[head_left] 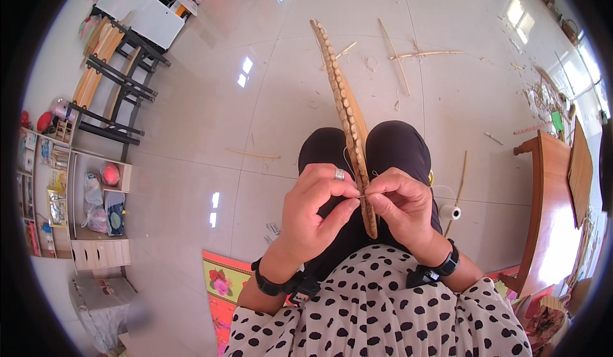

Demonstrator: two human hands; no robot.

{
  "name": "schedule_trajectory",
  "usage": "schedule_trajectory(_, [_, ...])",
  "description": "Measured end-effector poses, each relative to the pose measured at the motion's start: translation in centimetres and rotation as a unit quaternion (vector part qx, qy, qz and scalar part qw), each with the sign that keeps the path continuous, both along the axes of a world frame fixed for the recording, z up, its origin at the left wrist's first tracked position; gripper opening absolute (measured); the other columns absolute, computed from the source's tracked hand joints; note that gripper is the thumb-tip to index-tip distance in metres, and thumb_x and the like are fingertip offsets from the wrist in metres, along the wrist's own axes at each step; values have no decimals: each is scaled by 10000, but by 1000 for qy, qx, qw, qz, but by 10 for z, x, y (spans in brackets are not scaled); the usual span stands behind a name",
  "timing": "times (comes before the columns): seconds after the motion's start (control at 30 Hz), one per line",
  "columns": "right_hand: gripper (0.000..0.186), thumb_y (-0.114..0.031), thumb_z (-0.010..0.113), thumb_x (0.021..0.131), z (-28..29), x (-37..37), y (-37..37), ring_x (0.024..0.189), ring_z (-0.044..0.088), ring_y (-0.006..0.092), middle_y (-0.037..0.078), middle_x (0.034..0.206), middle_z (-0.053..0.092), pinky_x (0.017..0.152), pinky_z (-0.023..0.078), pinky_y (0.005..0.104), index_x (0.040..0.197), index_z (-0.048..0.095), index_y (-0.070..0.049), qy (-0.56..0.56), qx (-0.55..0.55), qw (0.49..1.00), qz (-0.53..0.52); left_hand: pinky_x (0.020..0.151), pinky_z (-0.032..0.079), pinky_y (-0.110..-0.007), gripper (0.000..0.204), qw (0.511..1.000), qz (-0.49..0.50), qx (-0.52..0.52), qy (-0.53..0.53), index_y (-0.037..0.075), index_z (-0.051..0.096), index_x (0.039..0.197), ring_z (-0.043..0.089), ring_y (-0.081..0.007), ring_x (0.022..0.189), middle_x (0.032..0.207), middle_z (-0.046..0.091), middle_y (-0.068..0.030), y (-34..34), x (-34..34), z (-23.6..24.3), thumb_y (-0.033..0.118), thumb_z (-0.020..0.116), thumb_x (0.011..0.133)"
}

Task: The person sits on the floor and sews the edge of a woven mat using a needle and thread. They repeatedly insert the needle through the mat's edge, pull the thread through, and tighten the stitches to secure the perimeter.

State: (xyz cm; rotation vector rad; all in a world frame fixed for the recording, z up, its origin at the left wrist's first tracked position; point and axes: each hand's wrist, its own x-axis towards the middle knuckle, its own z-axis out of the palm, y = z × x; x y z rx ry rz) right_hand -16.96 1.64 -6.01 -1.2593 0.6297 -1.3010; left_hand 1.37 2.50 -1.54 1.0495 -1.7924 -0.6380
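Between my knees stands a flat panel of pale stalks laid side by side (342, 92), seen edge-on with the round cut ends in a row. My left hand (317, 205), with a ring on one finger, pinches a thin thread at the panel's near end. Close beside it, my right hand (403, 205) pinches the same thread between thumb and finger. A short taut stretch spans the gap between my fingertips, across the panel's edge. Pale thread (440, 186) also trails right from my right hand, towards a white spool (451, 212) on the floor.
Loose stalks (394, 57) and scraps lie on the tiled floor ahead. A wooden table (535, 210) stands at the right, a flowered mat (225, 280) at the lower left. Shelves (99, 229) and a black-framed rack (118, 95) line the left side.
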Motion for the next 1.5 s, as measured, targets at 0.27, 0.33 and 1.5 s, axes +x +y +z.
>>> schedule_trajectory(0.27, [64,38,648,924,2,0,0,784,592,71,45,958,616,687,483,209,973,679,11,11,22,1000,1,812,517,-348,216,994,86,-28,-54,28,658,978,616,-282,1006,1101,622,-129,3,-1,5,-60,704,786])
schedule_trajectory(0.33, [64,36,646,927,0,-1,-1,785,591,68,45,960,612,688,483,208,980,674,12,14,15,1000,-3,827,523,-349,235,989,114,-64,-73,18,651,1014,616,-290,1045,1183,593,-152,2,-4,11,-78,668,800])
schedule_trajectory(1.5, [45,36,669,907,0,5,1,721,558,42,26,900,624,634,442,199,921,695,2,-6,48,999,1,575,456,-289,104,990,-11,142,-12,-1,574,894,562,-178,627,780,586,-82,7,-3,6,28,672,910])
